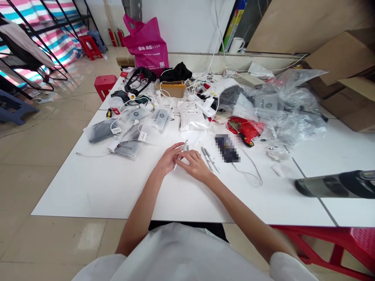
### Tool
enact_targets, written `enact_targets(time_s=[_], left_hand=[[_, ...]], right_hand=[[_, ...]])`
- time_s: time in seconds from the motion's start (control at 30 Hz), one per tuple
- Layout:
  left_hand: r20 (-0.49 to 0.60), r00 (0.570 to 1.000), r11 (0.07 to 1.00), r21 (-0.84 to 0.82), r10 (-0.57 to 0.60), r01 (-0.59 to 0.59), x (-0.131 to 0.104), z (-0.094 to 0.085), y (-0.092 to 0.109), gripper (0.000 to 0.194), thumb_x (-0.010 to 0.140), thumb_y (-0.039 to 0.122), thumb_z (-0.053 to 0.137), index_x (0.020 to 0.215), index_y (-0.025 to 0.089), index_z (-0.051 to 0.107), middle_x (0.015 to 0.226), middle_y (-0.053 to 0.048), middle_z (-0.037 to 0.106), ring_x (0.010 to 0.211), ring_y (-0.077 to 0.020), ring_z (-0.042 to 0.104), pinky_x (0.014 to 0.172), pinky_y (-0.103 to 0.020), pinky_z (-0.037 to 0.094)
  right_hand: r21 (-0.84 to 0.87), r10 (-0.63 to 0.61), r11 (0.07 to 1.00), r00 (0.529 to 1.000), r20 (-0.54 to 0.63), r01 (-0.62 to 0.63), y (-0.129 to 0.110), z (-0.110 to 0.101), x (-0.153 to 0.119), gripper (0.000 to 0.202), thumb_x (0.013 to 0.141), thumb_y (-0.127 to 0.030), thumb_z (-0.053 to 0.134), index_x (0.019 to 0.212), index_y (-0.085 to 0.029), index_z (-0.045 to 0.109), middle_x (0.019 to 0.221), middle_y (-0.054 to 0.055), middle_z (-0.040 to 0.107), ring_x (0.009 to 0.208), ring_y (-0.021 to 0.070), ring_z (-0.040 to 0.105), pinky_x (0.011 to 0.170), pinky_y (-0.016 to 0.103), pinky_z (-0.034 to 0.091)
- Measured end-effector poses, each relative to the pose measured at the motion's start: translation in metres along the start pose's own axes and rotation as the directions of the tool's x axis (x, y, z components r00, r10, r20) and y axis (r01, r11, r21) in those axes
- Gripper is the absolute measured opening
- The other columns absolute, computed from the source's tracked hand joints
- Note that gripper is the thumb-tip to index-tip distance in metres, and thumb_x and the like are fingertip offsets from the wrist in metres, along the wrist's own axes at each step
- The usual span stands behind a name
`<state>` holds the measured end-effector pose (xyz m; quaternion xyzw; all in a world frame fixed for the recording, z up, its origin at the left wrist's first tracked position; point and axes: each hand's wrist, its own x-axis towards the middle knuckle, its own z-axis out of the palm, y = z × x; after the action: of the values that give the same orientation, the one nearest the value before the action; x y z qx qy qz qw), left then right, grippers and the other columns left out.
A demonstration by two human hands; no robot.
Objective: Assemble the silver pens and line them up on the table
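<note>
A slim white and grey pen (184,146) is tilted between my two hands over the white table (96,187). My left hand (168,159) has its fingers curled round the pen. From the other side, my right hand (193,164) closes its fingers on the same pen, partly covering it. A small grey tip shows just beyond the right fingers; I cannot tell what it belongs to. Right of my right hand, two similar pens (211,160) lie side by side on the table. Farther right lies a dark, pixelated object (227,148) beside a pale cable.
Packets in clear plastic (129,149) and cables lie at the left. A white parcel (191,116) is ahead, near a red cloth-like item (249,128). Crumpled plastic bags (301,101) and cardboard boxes (345,74) fill the back right. A dark bottle (331,184) lies at right.
</note>
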<state>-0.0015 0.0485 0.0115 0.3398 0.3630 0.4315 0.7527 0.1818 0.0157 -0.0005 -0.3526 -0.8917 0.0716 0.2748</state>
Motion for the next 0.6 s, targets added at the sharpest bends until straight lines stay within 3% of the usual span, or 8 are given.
enact_targets(time_s=[0.13, 0.2, 0.23, 0.27, 0.33, 0.4, 0.5, 0.6], left_hand=[[-0.051, 0.983, 0.967, 0.194, 0.176, -0.164, 0.001, 0.004, -0.005, 0.037, 0.092, 0.049, 0.072, 0.118, 0.022, 0.068, 0.101, -0.006, 0.071, 0.086, -0.0172, 0.066, 0.077, -0.031, 0.050], [-0.037, 0.943, 0.821, 0.504, 0.330, -0.268, 0.000, 0.004, -0.006, 0.028, 0.095, 0.042, 0.068, 0.116, 0.023, 0.069, 0.106, -0.007, 0.071, 0.090, -0.0193, 0.065, 0.083, -0.035, 0.051], [0.036, 0.926, 0.701, 0.642, 0.376, -0.309, -0.002, 0.002, -0.006, 0.025, 0.096, 0.036, 0.065, 0.118, 0.024, 0.069, 0.110, -0.007, 0.070, 0.096, -0.0211, 0.065, 0.088, -0.037, 0.051], [0.134, 0.913, 0.571, 0.743, 0.386, -0.350, -0.004, 0.000, -0.005, 0.024, 0.097, 0.030, 0.062, 0.119, 0.026, 0.070, 0.115, -0.008, 0.070, 0.103, -0.0230, 0.064, 0.093, -0.038, 0.051], [0.302, 0.896, 0.376, 0.828, 0.326, -0.416, -0.010, -0.006, 0.000, 0.028, 0.098, 0.021, 0.055, 0.120, 0.028, 0.072, 0.124, -0.008, 0.067, 0.121, -0.0264, 0.060, 0.106, -0.042, 0.048], [0.252, 0.923, 0.275, 0.902, 0.291, -0.333, -0.018, -0.012, 0.007, 0.025, 0.096, 0.025, 0.060, 0.119, 0.029, 0.071, 0.123, -0.008, 0.063, 0.120, -0.0281, 0.060, 0.107, -0.043, 0.048], [0.159, 0.979, 0.207, 0.961, 0.124, -0.183, -0.028, -0.019, 0.016, 0.032, 0.092, 0.040, 0.071, 0.122, 0.031, 0.069, 0.127, -0.007, 0.059, 0.098, -0.0255, 0.067, 0.089, -0.040, 0.054], [0.173, 0.982, 0.151, 0.971, 0.082, -0.183, -0.036, -0.019, 0.016, 0.033, 0.094, 0.039, 0.068, 0.126, 0.031, 0.066, 0.124, -0.006, 0.060, 0.087, -0.0220, 0.066, 0.081, -0.037, 0.053]], right_hand=[[0.447, 0.182, 0.894, 0.931, -0.317, -0.022, -0.009, -0.025, 0.009, 0.017, 0.108, -0.030, 0.054, 0.112, -0.034, 0.070, 0.111, 0.005, 0.073, 0.120, 0.0268, 0.067, 0.111, 0.058, 0.046], [0.774, 0.548, 0.633, 0.703, -0.453, 0.005, -0.013, -0.042, 0.016, 0.012, 0.106, -0.043, 0.060, 0.105, -0.033, 0.065, 0.095, 0.002, 0.068, 0.095, 0.0211, 0.068, 0.100, 0.049, 0.055], [0.896, 0.695, 0.434, 0.599, -0.396, 0.089, -0.013, -0.051, 0.020, 0.016, 0.103, -0.048, 0.065, 0.100, -0.032, 0.063, 0.084, -0.001, 0.061, 0.079, 0.0174, 0.063, 0.088, 0.042, 0.058], [0.962, 0.775, 0.212, 0.570, -0.272, 0.171, -0.012, -0.059, 0.022, 0.024, 0.100, -0.051, 0.070, 0.093, -0.030, 0.059, 0.076, -0.004, 0.053, 0.068, 0.0147, 0.056, 0.076, 0.036, 0.058], [0.954, 0.796, -0.139, 0.603, -0.051, 0.266, -0.002, -0.075, 0.023, 0.046, 0.100, -0.061, 0.065, 0.077, -0.026, 0.047, 0.066, -0.006, 0.039, 0.057, 0.0121, 0.045, 0.060, 0.029, 0.052], [0.893, 0.779, -0.316, 0.625, 0.050, 0.322, 0.013, -0.084, 0.015, 0.058, 0.101, -0.065, 0.057, 0.069, -0.024, 0.033, 0.060, -0.006, 0.031, 0.052, 0.0112, 0.038, 0.053, 0.027, 0.048], [0.821, 0.803, -0.404, 0.587, 0.107, 0.403, 0.039, -0.083, -0.003, 0.059, 0.104, -0.057, 0.050, 0.067, -0.025, 0.018, 0.054, -0.007, 0.022, 0.046, 0.0110, 0.027, 0.042, 0.027, 0.037], [0.751, 0.814, -0.462, 0.561, 0.149, 0.471, 0.055, -0.073, -0.017, 0.055, 0.106, -0.047, 0.044, 0.068, -0.025, 0.011, 0.051, -0.008, 0.015, 0.043, 0.0112, 0.020, 0.038, 0.027, 0.028]])
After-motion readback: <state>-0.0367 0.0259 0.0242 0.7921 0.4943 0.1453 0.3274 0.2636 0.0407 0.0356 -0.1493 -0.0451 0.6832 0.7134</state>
